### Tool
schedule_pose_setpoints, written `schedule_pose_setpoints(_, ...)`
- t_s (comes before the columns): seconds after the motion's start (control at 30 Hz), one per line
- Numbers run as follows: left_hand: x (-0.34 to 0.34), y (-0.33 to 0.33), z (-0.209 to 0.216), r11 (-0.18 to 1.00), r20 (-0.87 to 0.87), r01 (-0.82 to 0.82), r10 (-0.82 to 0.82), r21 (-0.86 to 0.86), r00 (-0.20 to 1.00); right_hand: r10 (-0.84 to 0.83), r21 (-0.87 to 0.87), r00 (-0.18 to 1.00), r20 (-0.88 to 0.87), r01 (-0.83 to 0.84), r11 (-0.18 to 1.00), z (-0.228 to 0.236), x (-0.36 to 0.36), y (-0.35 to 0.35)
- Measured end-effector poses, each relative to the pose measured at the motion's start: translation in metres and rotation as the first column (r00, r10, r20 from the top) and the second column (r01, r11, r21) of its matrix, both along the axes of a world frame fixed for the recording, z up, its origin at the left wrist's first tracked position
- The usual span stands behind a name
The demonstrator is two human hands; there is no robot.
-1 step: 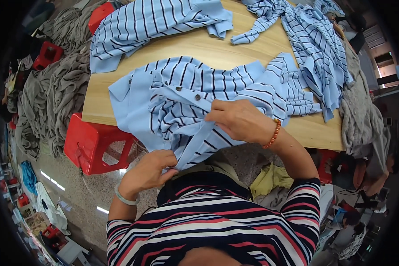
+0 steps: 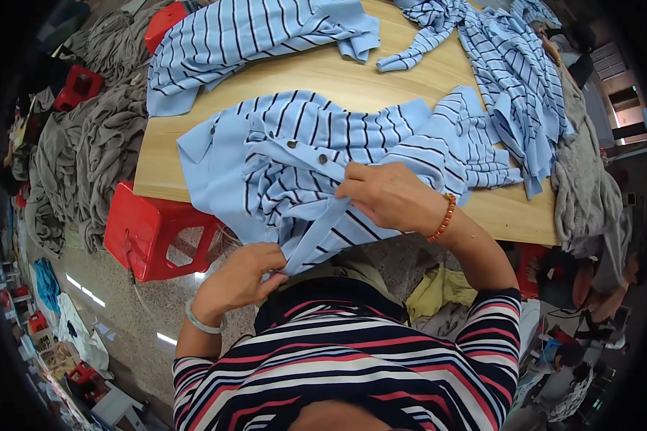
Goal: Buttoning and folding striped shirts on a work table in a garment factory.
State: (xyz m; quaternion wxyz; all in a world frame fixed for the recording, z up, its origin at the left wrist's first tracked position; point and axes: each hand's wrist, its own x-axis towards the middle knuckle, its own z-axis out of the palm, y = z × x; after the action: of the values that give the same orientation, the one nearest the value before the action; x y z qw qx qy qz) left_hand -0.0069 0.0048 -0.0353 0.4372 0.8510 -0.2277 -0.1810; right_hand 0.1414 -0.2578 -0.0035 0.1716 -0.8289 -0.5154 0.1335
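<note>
Still, as before, both hands' grip (image 2: 241, 276) (image 2: 388, 195) closed on the striped shirt (image 2: 287, 161), nothing shifted.

No package, label, sign or screen could be made out with any certainty anywhere in the head view.

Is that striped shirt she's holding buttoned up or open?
Open: the striped shirt shows loose buttons on its placket, while the left hand and right hand pinch its strip.

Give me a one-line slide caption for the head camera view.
Both hands, left and right, grip a blue striped shirt at a wooden table.
</note>
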Motion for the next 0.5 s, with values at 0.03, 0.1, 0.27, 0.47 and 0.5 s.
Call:
schedule_pose_setpoints(0.03, 0.001, -0.001, 0.000, 0.998, 0.020, -0.024, 0.023, 0.056, 1.000, -0.026, 0.061, 0.999, 0.020, 0.025, 0.998, -0.003, -0.002, -0.006)
schedule_pose_setpoints(0.1, -0.003, -0.004, -0.001, 0.990, 0.035, -0.072, 0.069, 0.118, 0.997, -0.029, 0.076, 0.998, 0.053, 0.025, 0.997, -0.004, -0.007, -0.005)
schedule_pose_setpoints(0.27, 0.020, -0.072, 0.003, 0.899, 0.210, -0.359, 0.412, -0.251, 0.886, -0.022, 0.276, 0.999, 0.032, 0.013, 0.961, -0.003, -0.029, -0.004)
schedule_pose_setpoints(0.47, 0.039, -0.099, -0.024, 0.802, 0.066, -0.399, 0.473, -0.444, 0.879, -0.110, 0.358, 0.994, -0.013, 0.108, 0.927, 0.004, -0.041, -0.011)
schedule_pose_setpoints(0.5, 0.038, -0.098, -0.026, 0.824, 0.102, -0.400, 0.474, -0.401, 0.875, -0.141, 0.363, 0.989, -0.035, 0.144, 0.921, 0.004, -0.042, -0.012)
